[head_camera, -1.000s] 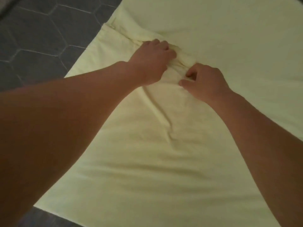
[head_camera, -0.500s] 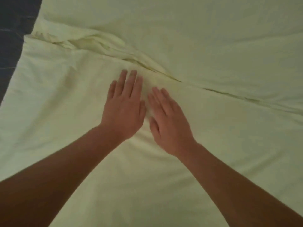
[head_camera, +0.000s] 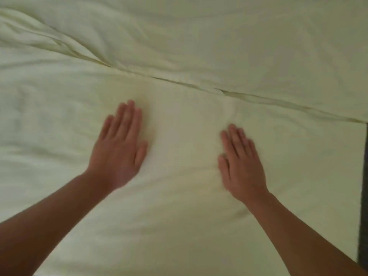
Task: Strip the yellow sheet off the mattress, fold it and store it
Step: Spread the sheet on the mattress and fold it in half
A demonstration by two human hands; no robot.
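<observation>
The pale yellow sheet fills almost the whole head view, spread flat with one layer folded over another. The folded layer's edge runs as a diagonal seam from upper left down to the right. Bunched wrinkles lie at the upper left. My left hand lies palm down on the near layer, fingers straight and together. My right hand lies flat on the same layer, a hand's width or more to the right. Neither hand holds any cloth.
A narrow strip of dark floor shows along the right edge, beside the sheet's straight border. Everything else in view is sheet.
A second ago both hands pinched the bunched cloth; half a second ago they lay flat side by side. Now they have slid apart, left hand leftward and right hand rightward. The view shifted right.
</observation>
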